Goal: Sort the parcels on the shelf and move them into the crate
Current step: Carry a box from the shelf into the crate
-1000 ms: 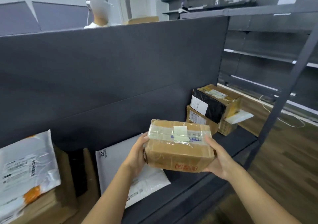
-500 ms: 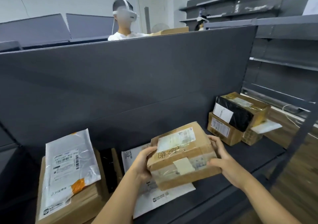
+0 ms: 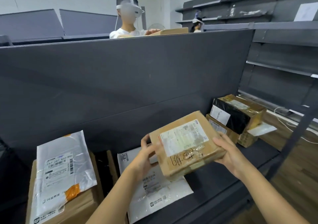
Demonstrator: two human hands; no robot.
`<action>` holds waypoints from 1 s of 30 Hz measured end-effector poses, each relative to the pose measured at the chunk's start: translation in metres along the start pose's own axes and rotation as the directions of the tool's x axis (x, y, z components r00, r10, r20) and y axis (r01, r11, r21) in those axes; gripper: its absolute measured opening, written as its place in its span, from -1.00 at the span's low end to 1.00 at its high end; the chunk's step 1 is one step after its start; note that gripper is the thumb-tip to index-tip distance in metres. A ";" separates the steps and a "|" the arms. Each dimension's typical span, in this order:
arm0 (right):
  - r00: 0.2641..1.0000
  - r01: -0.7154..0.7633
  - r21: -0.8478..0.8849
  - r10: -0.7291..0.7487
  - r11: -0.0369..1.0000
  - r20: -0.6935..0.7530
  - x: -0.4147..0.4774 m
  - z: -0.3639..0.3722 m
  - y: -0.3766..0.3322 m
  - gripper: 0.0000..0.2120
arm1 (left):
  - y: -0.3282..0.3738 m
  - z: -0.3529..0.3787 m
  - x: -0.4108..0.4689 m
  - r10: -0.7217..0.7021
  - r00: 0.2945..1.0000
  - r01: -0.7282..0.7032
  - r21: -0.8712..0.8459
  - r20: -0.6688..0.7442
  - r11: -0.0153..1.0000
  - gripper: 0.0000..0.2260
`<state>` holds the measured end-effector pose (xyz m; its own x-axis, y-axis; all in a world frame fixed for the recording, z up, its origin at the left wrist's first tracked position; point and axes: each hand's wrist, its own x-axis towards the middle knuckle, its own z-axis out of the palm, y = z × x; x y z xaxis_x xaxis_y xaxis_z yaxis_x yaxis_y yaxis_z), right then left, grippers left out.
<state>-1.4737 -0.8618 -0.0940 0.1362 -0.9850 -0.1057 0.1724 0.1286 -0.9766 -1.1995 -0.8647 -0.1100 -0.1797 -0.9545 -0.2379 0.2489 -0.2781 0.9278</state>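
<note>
A brown cardboard parcel (image 3: 185,144) with a white shipping label and black handwriting is held above the dark shelf (image 3: 215,177), label side up and tilted toward me. My left hand (image 3: 148,152) grips its left edge with curled fingers. Its right edge is gripped by my right hand (image 3: 227,152), thumb on top. Beneath it a white mailer bag (image 3: 154,189) lies flat on the shelf. At the left, another white mailer (image 3: 63,170) rests on a cardboard box (image 3: 80,206). No crate is in view.
Stacked boxes, one wrapped in black film (image 3: 235,117), sit at the shelf's right end. A tall dark back panel (image 3: 120,79) rises behind the shelf. A person with a headset (image 3: 128,17) stands behind it. A slanted metal upright (image 3: 299,137) and wooden floor are to the right.
Both hands have rotated the parcel so its labelled face now points up toward me, where its taped side showed before. My view has shifted left and up.
</note>
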 end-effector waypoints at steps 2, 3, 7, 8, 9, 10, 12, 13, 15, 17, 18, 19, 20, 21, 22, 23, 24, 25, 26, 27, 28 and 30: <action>0.999 0.015 -0.096 -0.010 0.995 0.053 0.000 -0.003 -0.012 -0.38 | 0.006 -0.011 0.002 -0.009 0.999 0.013 0.102 -0.045 0.995 -0.30; 0.996 0.023 -0.150 -0.010 0.988 0.087 0.000 -0.004 -0.018 -0.42 | 0.010 -0.016 0.004 -0.003 0.998 0.011 0.141 -0.058 0.990 -0.31; 0.990 0.035 -0.287 0.006 0.957 0.142 0.011 0.003 -0.029 -0.44 | 0.023 -0.015 0.006 -0.133 0.983 0.084 0.341 0.124 0.936 -0.21; 0.990 0.041 -0.287 0.000 0.957 0.141 0.013 0.008 -0.031 -0.44 | 0.024 -0.010 0.006 -0.167 0.962 0.075 0.381 0.215 0.922 -0.21; 0.990 0.052 -0.289 -0.012 0.956 0.138 0.015 0.013 -0.033 -0.45 | 0.023 -0.004 0.006 -0.193 0.933 0.069 0.378 0.303 0.923 -0.25; 0.990 0.069 -0.287 -0.029 0.955 0.139 0.017 0.017 -0.035 -0.45 | 0.022 0.003 0.006 -0.201 0.908 0.071 0.338 0.368 0.938 -0.30; 0.991 0.102 -0.273 -0.075 0.956 0.108 0.018 0.026 -0.039 -0.47 | 0.018 0.014 0.004 -0.163 0.914 0.063 0.266 0.372 0.962 -0.32; 0.991 0.121 -0.253 -0.103 0.960 0.084 0.018 0.029 -0.041 -0.46 | 0.017 0.018 0.002 -0.132 0.932 0.054 0.231 0.338 0.972 -0.29; 0.990 0.140 -0.210 -0.135 0.968 0.036 0.019 0.032 -0.044 -0.39 | 0.011 0.022 0.005 -0.060 0.963 0.025 0.133 0.264 0.991 -0.25; 0.989 0.145 -0.226 -0.143 0.963 0.024 0.018 0.030 -0.046 -0.33 | 0.004 0.023 0.008 0.006 0.984 -0.013 0.038 0.180 0.999 -0.23; 0.990 0.138 -0.234 -0.138 0.962 0.016 0.015 0.028 -0.045 -0.30 | 0.002 0.022 0.010 0.035 0.990 -0.034 -0.013 0.134 0.999 -0.23; 0.992 0.118 -0.222 -0.123 0.968 -0.009 0.011 0.025 -0.042 -0.27 | 0.000 0.020 0.011 0.068 0.994 -0.062 -0.073 0.083 0.995 -0.27; 0.994 0.099 -0.171 -0.105 0.980 -0.030 0.007 0.022 -0.036 -0.24 | -0.001 0.019 0.012 0.096 0.995 -0.091 -0.160 0.027 0.983 -0.31; 0.996 0.076 -0.081 -0.080 0.994 -0.050 0.002 0.021 -0.028 -0.21 | -0.003 0.019 0.012 0.111 0.993 -0.117 -0.253 -0.040 0.960 -0.36; 0.998 0.047 0.016 -0.046 0.999 -0.050 -0.004 0.023 -0.016 -0.17 | -0.004 0.019 0.012 0.106 0.989 -0.137 -0.338 -0.107 0.931 -0.37; 1.000 0.010 0.077 -0.008 0.997 -0.027 -0.009 0.028 -0.005 -0.11 | -0.006 0.021 0.012 0.091 0.981 -0.153 -0.395 -0.172 0.906 -0.35; 1.000 -0.020 0.090 0.019 0.996 0.019 -0.012 0.036 0.007 0.00 | -0.010 0.025 0.011 0.085 0.970 -0.177 -0.425 -0.228 0.888 -0.29; 0.998 -0.034 0.081 0.029 0.996 0.064 -0.015 0.046 0.017 0.11 | -0.013 0.029 0.010 0.094 0.960 -0.204 -0.427 -0.263 0.881 -0.22; 0.997 -0.027 0.073 0.022 0.997 0.075 -0.016 0.055 0.024 0.13 | -0.016 0.035 0.007 0.111 0.956 -0.221 -0.416 -0.273 0.882 -0.17; 0.999 0.002 0.080 -0.005 0.997 0.034 -0.016 0.062 0.029 0.06 | -0.020 0.041 0.003 0.132 0.958 -0.228 -0.404 -0.253 0.886 -0.17; 0.999 0.030 0.100 -0.027 0.995 -0.023 -0.015 0.065 0.031 -0.05 | -0.022 0.045 -0.002 0.145 0.962 -0.229 -0.395 -0.231 0.890 -0.22; 0.993 0.055 0.142 -0.040 0.988 -0.108 -0.014 0.060 0.031 -0.17 | -0.020 0.047 -0.010 0.148 0.963 -0.218 -0.330 -0.224 0.919 -0.47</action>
<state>-1.4122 -0.8370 -0.1114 0.0230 -0.9960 -0.0859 0.3164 0.0888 -0.9445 -1.2470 -0.8444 -0.1130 0.0772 -0.9846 -0.1566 0.5814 -0.0832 0.8093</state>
